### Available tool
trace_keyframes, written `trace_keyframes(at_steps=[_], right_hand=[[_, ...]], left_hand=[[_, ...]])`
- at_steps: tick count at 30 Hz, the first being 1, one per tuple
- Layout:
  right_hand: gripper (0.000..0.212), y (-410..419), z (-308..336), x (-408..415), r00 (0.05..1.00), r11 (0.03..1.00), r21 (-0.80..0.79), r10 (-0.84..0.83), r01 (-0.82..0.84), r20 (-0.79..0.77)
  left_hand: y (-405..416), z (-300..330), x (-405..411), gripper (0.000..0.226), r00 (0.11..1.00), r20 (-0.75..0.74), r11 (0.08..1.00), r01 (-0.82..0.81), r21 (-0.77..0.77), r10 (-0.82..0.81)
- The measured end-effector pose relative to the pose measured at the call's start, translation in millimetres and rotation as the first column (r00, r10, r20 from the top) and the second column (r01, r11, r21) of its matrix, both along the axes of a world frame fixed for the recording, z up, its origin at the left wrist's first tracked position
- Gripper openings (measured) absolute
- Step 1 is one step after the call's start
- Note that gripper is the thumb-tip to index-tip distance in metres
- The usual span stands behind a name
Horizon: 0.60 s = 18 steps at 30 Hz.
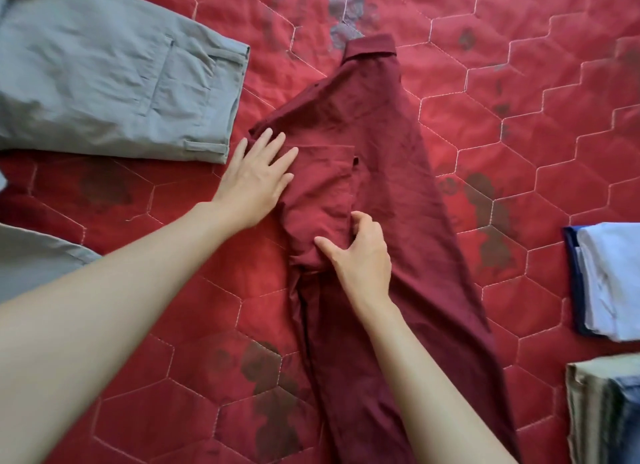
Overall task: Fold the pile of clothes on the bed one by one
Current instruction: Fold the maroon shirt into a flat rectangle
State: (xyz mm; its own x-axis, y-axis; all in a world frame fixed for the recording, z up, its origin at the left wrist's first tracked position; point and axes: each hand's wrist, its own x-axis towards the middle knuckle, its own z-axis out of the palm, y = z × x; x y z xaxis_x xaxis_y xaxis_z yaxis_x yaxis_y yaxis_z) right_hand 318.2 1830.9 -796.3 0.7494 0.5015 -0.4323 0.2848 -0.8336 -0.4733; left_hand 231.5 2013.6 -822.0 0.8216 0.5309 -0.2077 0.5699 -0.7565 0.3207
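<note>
Shirt point(377, 158) lies mid-bed point(519, 82), collar away. Left hand point(258, 179) presses flat on its left edge; right hand point(360, 255) pinches a fold. Grey trousers point(104, 75) lie left of shirt.

A home bedroom: red quilted bedspread point(519, 82), folded clothes point(609, 280) alongside.
</note>
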Motion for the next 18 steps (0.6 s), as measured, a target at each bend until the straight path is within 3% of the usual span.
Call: trace_keyframes(at_steps=[3,5,11,15,18], right_hand=[[0.075,-4,-5,-11,0.999,0.999,-0.004,0.036,-0.036,0.028],[0.071,-13,-7,-20,0.994,0.998,-0.002,0.055,-0.055,0.099],[0.064,-9,-9,-22,0.966,0.991,0.114,0.034,-0.066,0.258],[0.039,42,-5,21,0.923,0.926,0.291,0.124,-0.239,0.364],[0.036,100,-5,63,0.868,0.866,0.302,0.249,-0.398,0.429]], left_hand=[[3,-9,7,0.059,0.984,-0.163,0.992,0.086,0.087,-0.071],[-1,-14,9,0.062,0.979,-0.195,0.991,0.084,0.103,-0.063],[-1,-13,14,0.051,0.999,0.023,0.998,-0.047,0.052,0.046],[-1,-14,19,0.053,0.998,0.008,0.996,-0.071,0.058,0.070],[-13,-17,26,0.057,0.992,-0.014,0.989,-0.125,0.084,0.127]])
